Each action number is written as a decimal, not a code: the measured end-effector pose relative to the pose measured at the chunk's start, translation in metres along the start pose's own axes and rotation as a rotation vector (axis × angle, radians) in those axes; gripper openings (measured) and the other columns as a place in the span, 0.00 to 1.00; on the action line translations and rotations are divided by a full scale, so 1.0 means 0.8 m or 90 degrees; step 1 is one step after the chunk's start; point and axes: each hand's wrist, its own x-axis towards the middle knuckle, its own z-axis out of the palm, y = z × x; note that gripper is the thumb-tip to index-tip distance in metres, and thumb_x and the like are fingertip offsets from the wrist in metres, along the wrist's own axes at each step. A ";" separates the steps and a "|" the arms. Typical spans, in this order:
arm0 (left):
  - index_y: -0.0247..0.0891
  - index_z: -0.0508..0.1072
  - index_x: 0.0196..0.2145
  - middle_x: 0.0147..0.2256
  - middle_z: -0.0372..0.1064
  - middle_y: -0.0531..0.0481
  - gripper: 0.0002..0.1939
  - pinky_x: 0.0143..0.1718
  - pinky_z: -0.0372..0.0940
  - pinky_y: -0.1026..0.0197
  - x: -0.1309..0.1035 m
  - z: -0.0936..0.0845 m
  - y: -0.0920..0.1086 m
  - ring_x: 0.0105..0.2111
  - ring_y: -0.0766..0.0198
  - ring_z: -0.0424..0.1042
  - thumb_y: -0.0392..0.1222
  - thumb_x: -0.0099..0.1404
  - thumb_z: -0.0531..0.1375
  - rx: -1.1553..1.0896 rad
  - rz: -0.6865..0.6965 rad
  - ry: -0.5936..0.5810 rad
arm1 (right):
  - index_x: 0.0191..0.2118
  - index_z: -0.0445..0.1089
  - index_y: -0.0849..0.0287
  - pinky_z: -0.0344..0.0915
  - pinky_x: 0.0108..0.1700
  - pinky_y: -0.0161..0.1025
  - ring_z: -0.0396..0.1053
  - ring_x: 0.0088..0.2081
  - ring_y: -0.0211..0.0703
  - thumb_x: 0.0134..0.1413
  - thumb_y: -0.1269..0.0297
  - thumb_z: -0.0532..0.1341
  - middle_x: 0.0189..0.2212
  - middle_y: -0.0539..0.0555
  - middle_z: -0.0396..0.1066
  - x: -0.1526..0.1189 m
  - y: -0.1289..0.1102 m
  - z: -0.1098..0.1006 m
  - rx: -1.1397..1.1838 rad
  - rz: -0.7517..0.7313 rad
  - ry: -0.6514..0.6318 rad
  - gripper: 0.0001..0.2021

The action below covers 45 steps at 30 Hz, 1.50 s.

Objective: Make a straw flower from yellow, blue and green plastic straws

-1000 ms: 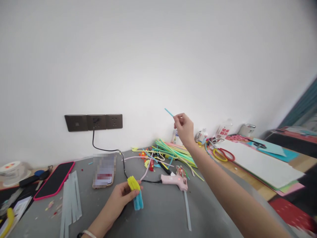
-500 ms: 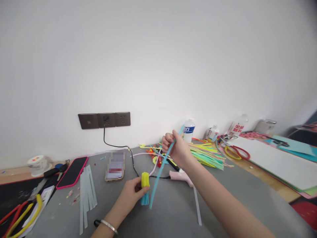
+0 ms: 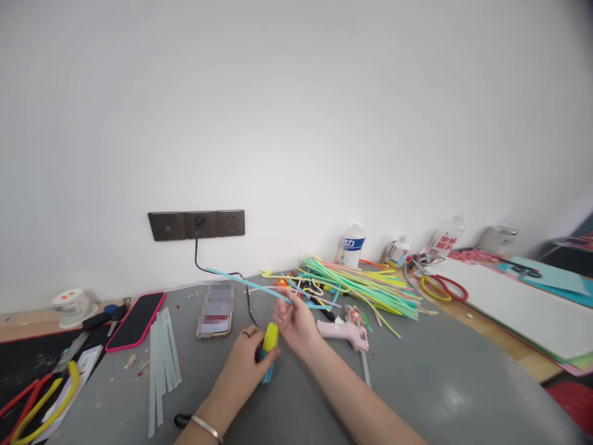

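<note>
My left hand [image 3: 248,355], with a silver bangle at the wrist, is closed round a short bundle, yellow [image 3: 271,337] on top and blue [image 3: 267,369] below. The bundle tilts slightly to the right at the top. Just right of it, my right hand [image 3: 294,318] is raised, its fingers pinching a long light-blue strip [image 3: 250,283]. That strip slants from above the phone down to the right, past the fingers. A pink glue gun [image 3: 345,332] lies on the grey table right of my right hand.
Colourful strips [image 3: 365,287] are piled at the back, near a white bottle [image 3: 352,246]. Clear glue sticks [image 3: 163,364], a phone [image 3: 216,309] and a pink-edged phone [image 3: 136,321] lie left. Yellow-handled pliers [image 3: 50,402] rest far left; scissors [image 3: 442,288] lie right.
My right hand has moved left and down, close to the bundle, and the blue strip has swung from steep to nearly level. The bundle in my left hand has tilted a little.
</note>
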 end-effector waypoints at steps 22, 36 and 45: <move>0.38 0.74 0.30 0.22 0.70 0.58 0.17 0.25 0.67 0.72 0.020 -0.043 -0.013 0.23 0.71 0.69 0.45 0.45 0.74 -0.780 -0.173 0.388 | 0.21 0.59 0.56 0.46 0.20 0.31 0.47 0.16 0.32 0.52 0.46 0.62 0.13 0.41 0.52 0.014 0.034 -0.033 -0.164 -0.284 0.089 0.22; 0.36 0.82 0.34 0.30 0.81 0.44 0.21 0.32 0.72 0.63 0.012 -0.031 -0.011 0.29 0.60 0.78 0.53 0.45 0.72 -0.548 -0.219 0.131 | 0.32 0.67 0.58 0.61 0.28 0.33 0.64 0.22 0.36 0.52 0.51 0.65 0.18 0.46 0.67 0.003 0.038 -0.027 -0.296 -0.269 -0.014 0.15; 0.36 0.75 0.30 0.27 0.78 0.47 0.17 0.26 0.66 0.62 0.014 -0.023 -0.022 0.25 0.59 0.74 0.53 0.51 0.68 -0.421 -0.168 0.013 | 0.32 0.68 0.58 0.63 0.27 0.33 0.65 0.23 0.35 0.49 0.49 0.66 0.24 0.48 0.66 -0.002 0.043 -0.021 -0.368 -0.236 -0.119 0.17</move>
